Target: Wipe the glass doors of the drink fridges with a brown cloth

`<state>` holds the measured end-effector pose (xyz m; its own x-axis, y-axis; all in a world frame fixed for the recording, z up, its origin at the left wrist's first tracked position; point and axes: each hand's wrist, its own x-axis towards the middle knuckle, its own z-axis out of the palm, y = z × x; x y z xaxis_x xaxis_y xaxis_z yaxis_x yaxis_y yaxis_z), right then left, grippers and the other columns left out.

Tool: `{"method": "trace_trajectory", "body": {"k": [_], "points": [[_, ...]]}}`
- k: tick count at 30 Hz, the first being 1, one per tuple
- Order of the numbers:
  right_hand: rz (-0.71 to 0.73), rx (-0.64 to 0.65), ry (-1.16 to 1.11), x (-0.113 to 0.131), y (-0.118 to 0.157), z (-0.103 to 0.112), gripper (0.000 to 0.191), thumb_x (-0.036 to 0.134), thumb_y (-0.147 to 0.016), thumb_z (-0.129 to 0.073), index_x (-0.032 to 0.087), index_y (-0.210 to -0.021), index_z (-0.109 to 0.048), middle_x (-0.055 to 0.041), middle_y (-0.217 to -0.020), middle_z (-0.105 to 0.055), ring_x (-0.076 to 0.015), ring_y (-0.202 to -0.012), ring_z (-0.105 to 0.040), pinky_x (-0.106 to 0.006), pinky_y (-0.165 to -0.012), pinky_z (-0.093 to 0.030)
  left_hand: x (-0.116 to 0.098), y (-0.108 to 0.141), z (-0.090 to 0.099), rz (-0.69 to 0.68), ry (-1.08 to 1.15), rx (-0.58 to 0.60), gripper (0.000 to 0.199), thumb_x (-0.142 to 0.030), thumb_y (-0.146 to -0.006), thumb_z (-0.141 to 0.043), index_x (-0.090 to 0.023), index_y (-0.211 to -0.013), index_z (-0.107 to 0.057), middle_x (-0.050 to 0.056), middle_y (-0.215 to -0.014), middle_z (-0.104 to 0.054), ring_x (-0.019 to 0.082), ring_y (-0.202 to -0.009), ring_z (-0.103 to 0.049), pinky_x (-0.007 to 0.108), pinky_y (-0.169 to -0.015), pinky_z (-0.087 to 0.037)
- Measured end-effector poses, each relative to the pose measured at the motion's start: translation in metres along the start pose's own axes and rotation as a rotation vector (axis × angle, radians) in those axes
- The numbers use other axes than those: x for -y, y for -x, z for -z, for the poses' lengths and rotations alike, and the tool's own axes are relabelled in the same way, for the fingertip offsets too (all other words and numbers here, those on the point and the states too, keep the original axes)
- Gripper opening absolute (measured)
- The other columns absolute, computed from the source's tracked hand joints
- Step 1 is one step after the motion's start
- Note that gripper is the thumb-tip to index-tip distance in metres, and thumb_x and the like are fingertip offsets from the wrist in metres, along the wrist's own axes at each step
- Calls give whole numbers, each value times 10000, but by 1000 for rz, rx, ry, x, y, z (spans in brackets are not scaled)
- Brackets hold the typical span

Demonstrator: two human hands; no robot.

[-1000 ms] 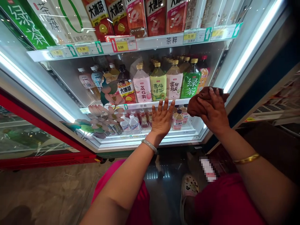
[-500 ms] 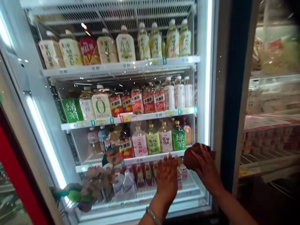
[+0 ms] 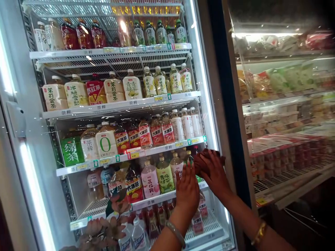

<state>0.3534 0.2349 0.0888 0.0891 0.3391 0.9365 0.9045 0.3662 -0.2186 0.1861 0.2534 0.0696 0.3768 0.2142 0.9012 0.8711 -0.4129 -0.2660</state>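
My left hand rests flat with fingers stretched upward against the glass door of an upright drinks fridge. A pale bangle circles that wrist. Just to its right, my right hand presses a dark brown cloth to the glass near the door's right edge. A gold bracelet is on the right wrist. Behind the glass, a pink-labelled bottle and a yellow-green one stand on a shelf. The bottles behind my hands and the cloth are partly hidden.
Several shelves of bottled tea fill the fridge, with a bright light strip along its right side. A dark blue post separates it from a chilled display with packaged food. Flower shapes show at the lower left.
Both hands have moved upward along the glass, the right one carrying the brown cloth with it. My view has shifted up and to the right, so another shelf row shows at the top.
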Motion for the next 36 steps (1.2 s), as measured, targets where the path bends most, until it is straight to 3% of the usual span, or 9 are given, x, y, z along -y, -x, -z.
{"method": "trace_trajectory", "body": {"k": [3,7,10,15,18,22,25,29,36], "points": [[108,38,6,7,-16,6,654,285,-967,-581,344,-1582,-367,-53,-1726,-215,-333,-1605,-162,-631,-1238,-358,9,-29,7,53,14,28,716,-205,-970,-499,-134,-1637,-248,104,-1686,-288,256,-1598,-198,537,-1316,-39],[319,142,99,-18,-14,18,653,233,-918,-637,363,-1528,-445,-40,-1709,-273,-323,-1592,-223,-620,-1212,-389,28,-35,20,-104,41,0,793,-263,-949,-551,-184,-1654,-195,55,-1687,-288,221,-1608,-142,485,-1316,47],[261,40,139,-22,-50,23,647,253,-924,-633,348,-1533,-437,-59,-1691,-315,-338,-1576,-266,-672,-1233,-316,42,-53,26,-145,37,-25,801,-256,-938,-548,-179,-1653,-196,44,-1685,-291,207,-1611,-123,461,-1315,75],[129,-141,28,20,-116,14,596,324,-981,-553,270,-1556,-406,-93,-1676,-335,-308,-1602,-188,-614,-1273,-288,55,-113,34,-45,12,-50,771,-239,-949,-515,-151,-1650,-207,85,-1705,-214,241,-1610,-125,510,-1307,86],[252,-47,20,19,-100,13,584,322,-971,-582,278,-1535,-436,-82,-1695,-298,-305,-1609,-159,-600,-1266,-311,62,-118,38,-69,5,-37,772,-282,-959,-524,-115,-1645,-213,116,-1709,-195,262,-1612,-105,536,-1309,75],[465,112,111,-13,-85,28,583,303,-914,-674,301,-1472,-505,-50,-1686,-331,-304,-1590,-232,-604,-1274,-285,72,-102,42,-215,-2,-35,764,-271,-968,-508,-159,-1654,-191,62,-1698,-266,204,-1614,-76,487,-1313,100],[323,3,141,-10,-120,35,622,300,-905,-663,311,-1500,-482,-54,-1672,-358,-322,-1575,-269,-651,-1282,-214,73,-118,44,-197,8,-49,767,-252,-964,-497,-157,-1656,-179,54,-1701,-261,195,-1614,-60,473,-1310,112],[166,-154,45,23,-160,28,587,309,-939,-589,248,-1513,-483,-84,-1662,-371,-315,-1586,-235,-603,-1284,-256,72,-160,52,-71,32,-47,745,-239,-974,-475,-135,-1653,-187,92,-1716,-199,229,-1615,-75,513,-1299,122],[570,111,128,1,-148,47,572,377,-905,-682,284,-1455,-556,-52,-1664,-379,-315,-1568,-288,-583,-1274,-273,101,-156,60,-132,41,-37,806,-202,-972,-484,-180,-1667,-75,69,-1728,-163,196,-1614,-16,492,-1307,120]]}}
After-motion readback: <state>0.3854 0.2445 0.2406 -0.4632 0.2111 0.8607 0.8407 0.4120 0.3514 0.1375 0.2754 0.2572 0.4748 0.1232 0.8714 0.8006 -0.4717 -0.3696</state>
